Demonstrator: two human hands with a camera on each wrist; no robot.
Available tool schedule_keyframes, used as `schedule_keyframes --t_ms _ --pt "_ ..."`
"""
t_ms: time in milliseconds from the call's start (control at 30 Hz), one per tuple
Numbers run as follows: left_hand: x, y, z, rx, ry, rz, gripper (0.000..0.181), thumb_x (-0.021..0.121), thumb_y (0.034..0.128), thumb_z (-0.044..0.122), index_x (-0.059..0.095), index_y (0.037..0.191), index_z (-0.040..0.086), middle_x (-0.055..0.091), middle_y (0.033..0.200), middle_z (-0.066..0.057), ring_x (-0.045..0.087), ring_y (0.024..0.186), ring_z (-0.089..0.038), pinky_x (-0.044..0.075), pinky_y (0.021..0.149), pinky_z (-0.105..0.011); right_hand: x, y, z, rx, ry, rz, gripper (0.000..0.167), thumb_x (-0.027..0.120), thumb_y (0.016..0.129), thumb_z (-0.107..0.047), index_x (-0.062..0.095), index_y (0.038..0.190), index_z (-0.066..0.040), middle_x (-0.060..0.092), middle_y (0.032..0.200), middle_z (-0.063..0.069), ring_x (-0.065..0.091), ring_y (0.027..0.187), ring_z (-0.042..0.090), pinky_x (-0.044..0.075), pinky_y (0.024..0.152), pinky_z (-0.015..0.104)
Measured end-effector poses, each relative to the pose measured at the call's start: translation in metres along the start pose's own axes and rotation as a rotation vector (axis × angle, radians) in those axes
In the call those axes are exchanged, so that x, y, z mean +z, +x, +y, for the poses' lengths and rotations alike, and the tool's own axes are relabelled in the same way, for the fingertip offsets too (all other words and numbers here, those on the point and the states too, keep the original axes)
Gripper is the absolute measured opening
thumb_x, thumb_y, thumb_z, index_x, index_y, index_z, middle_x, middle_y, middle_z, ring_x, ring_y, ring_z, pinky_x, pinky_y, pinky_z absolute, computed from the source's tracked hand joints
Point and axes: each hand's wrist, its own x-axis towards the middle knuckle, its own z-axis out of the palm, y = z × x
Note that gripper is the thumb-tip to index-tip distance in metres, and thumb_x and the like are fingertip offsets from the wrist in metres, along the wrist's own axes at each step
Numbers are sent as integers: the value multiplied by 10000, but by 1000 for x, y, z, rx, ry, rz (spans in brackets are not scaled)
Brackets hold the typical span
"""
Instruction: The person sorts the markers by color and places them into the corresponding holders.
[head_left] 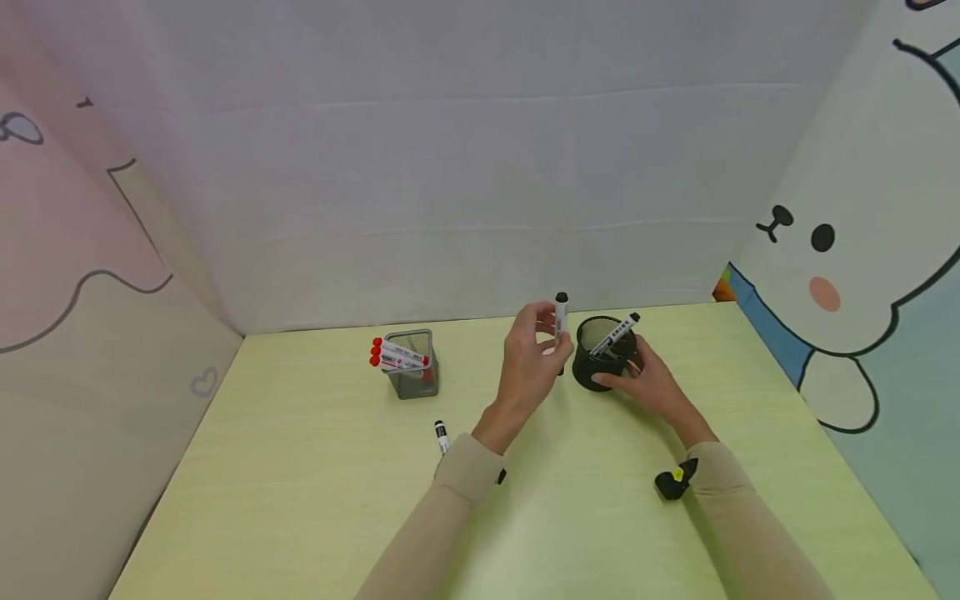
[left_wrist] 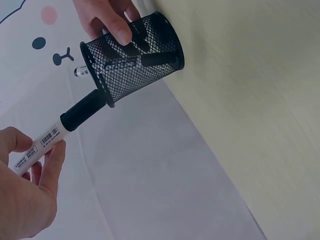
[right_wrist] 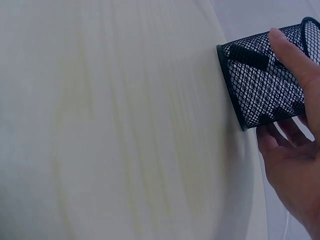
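My left hand (head_left: pixel 528 354) pinches a white marker (left_wrist: pixel 45 142) between thumb and fingers. The marker stands nearly upright, its black cap pointing down beside the rim of a round black mesh pen holder (left_wrist: pixel 137 85). Whether cap and rim touch I cannot tell. My right hand (head_left: pixel 648 379) grips the pen holder from the right, thumb on the near side and fingers on the far side. Inside the holder leans another black-and-white marker (head_left: pixel 617 335), its black end sticking out above the rim. Through the mesh its dark cap (right_wrist: pixel 248 57) shows near the bottom.
Left of my hands stands a grey square mesh holder (head_left: pixel 416 385) with several red-and-white markers (head_left: pixel 397 353) leaning in it. Another black-capped marker (head_left: pixel 441 437) lies on the pale yellow table (head_left: pixel 300 483), partly hidden by my left sleeve. A white curtain-like backdrop (head_left: pixel 450 192) rises behind the table.
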Motion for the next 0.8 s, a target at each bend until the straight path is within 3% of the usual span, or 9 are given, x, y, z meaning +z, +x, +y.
schedule_keyframes --t_ms 467,800 --pt "11 13 1 148 -64 -52 359 657 938 -60 528 1273 -40 589 1124 -175 656 1008 -268 568 859 -226 3 2 3 5 -15 1 845 834 892 -233 309 1531 -63 407 1546 196 301 1502 396 270 1196 523" --pt "19 20 1 183 -85 -96 373 652 959 -46 512 1306 -39 576 1177 -178 642 1065 -267 548 909 -226 4 1 1 23 -26 -5 888 816 909 -260 262 1578 -73 372 1584 209 274 1515 391 247 1203 541"
